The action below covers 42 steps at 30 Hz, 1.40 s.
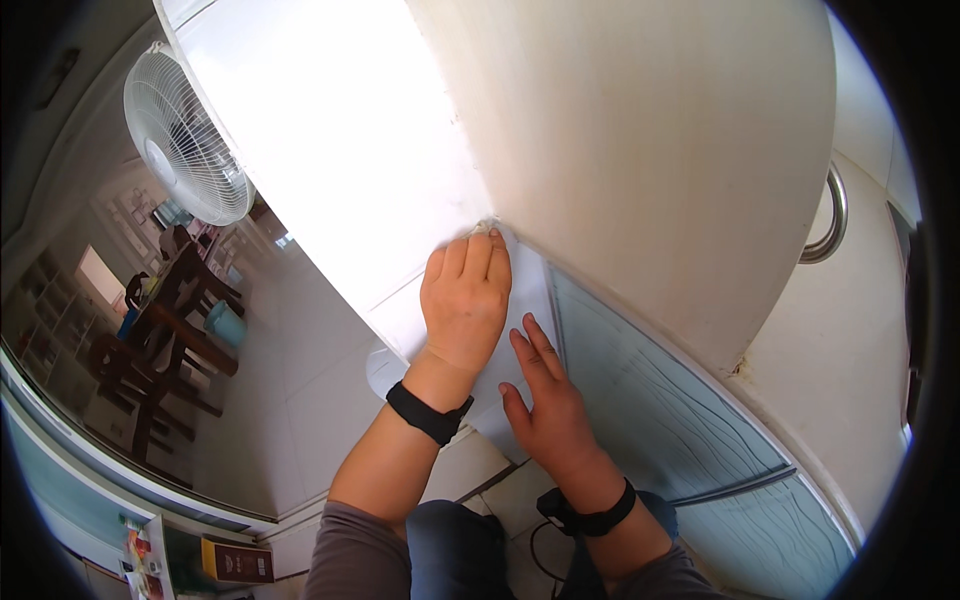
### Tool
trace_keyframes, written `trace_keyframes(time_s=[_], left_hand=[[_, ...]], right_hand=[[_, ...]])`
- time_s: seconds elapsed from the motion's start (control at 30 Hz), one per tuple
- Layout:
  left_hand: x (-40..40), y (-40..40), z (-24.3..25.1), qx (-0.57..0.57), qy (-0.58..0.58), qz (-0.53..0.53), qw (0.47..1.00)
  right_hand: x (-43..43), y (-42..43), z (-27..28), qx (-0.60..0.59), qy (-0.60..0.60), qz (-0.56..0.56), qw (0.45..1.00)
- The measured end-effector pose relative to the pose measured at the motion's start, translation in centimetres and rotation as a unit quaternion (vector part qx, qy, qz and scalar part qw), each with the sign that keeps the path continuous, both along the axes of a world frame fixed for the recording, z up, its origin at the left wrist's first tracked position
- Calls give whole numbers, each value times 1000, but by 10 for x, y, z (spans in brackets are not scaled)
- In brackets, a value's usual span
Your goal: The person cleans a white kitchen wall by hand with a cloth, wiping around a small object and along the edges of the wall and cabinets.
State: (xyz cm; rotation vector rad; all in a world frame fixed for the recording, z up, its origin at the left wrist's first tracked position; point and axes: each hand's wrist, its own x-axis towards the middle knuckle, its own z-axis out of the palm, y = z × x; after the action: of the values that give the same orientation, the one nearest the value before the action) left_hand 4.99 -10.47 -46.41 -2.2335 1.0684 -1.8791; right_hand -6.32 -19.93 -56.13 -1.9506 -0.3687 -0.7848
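Observation:
My left hand (466, 304) reaches up to the corner where a bright white panel (337, 150) meets a cream surface (637, 150). Its fingers are curled around a small pale crumpled piece (482, 226), mostly hidden under the fingertips; I cannot tell what it is made of. Lower and to the right, my right hand (553, 405) hangs with its fingers apart and nothing in it. It is in front of a white lower panel (529, 289), beside a blue-green cabinet door (652, 397) with a wavy pattern. Each wrist wears a black band.
A white fan (184, 139) stands beyond the white panel's left edge. Dark wooden chairs (127, 360) and a light blue bin (225, 324) are on the tiled floor (300, 390). A curved metal bar (832, 217) is at right. At lower left sits a brown box (240, 562).

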Motion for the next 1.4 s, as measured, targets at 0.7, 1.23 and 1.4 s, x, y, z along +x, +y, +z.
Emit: trace_keyframes(time_s=[0.7,1.23,1.4], left_hand=[[2,-5,-15,41,9,-37,998],[7,-8,-28,-6,-28,-7,1000],[4,-19,-27,7,7,11,1000]], right_hand=[[6,-8,-6,7,1,-18,1000],[7,-15,-11,2,16,-46,999],[7,-11,-10,12,25,-34,999]])
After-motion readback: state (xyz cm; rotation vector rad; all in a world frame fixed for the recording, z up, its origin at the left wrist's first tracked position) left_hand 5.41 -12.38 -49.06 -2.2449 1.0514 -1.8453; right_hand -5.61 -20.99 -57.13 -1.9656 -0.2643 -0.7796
